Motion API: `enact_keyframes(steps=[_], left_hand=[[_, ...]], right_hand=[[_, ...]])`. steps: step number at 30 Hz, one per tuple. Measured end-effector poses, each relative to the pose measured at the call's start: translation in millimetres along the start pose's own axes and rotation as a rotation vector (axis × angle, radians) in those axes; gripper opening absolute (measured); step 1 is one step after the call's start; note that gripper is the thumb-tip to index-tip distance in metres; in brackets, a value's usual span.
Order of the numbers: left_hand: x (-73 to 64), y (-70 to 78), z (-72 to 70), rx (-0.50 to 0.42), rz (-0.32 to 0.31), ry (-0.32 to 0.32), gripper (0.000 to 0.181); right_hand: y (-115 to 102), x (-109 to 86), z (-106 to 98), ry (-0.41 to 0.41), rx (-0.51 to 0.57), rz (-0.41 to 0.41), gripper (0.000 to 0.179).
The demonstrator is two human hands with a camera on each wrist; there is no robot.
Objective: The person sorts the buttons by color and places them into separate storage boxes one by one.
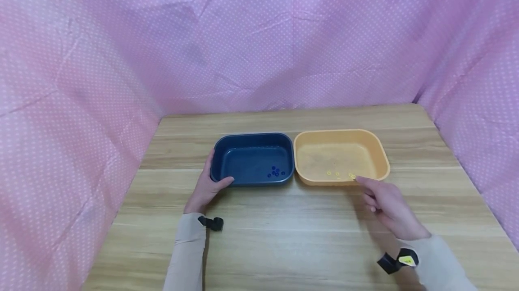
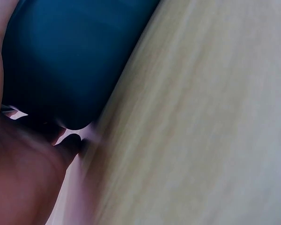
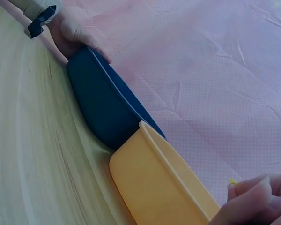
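Note:
My left hand grips the left front corner of a dark blue plastic tub, thumb over the front rim and fingers along the left side. Several small blue ring-like pieces lie in its right front part. In the right wrist view, my right hand pinches a small yellow piece between thumb and finger. The head view has this hand over the front rim of the yellow-orange tub, near its right front corner. Several small yellow rings lie inside along the front.
Both tubs stand side by side on a wood-grain table, their near sides almost touching. Pink dotted cloth hangs behind the table and on both sides. Each wrist carries a black strap.

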State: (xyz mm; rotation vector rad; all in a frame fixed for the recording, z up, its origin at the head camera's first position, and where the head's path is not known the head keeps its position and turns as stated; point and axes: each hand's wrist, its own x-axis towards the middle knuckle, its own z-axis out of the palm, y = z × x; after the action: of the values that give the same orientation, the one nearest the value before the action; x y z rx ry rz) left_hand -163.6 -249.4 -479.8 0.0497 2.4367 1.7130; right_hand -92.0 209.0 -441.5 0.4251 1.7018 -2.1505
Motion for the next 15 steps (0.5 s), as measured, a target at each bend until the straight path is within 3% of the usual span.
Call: enact_keyframes(steps=[7, 15], left_hand=[[-0.5, 2.2, 0.2, 0.000, 0.010, -0.002, 0.100], [-0.3, 2.1, -0.3, 0.023, 0.009, -0.007, 0.101]], right_hand=[[-6, 4.1, -4, 0.024, 0.021, -0.024, 0.029], [-13, 8.8, -6, 0.093, 0.148, -0.010, 0.027]])
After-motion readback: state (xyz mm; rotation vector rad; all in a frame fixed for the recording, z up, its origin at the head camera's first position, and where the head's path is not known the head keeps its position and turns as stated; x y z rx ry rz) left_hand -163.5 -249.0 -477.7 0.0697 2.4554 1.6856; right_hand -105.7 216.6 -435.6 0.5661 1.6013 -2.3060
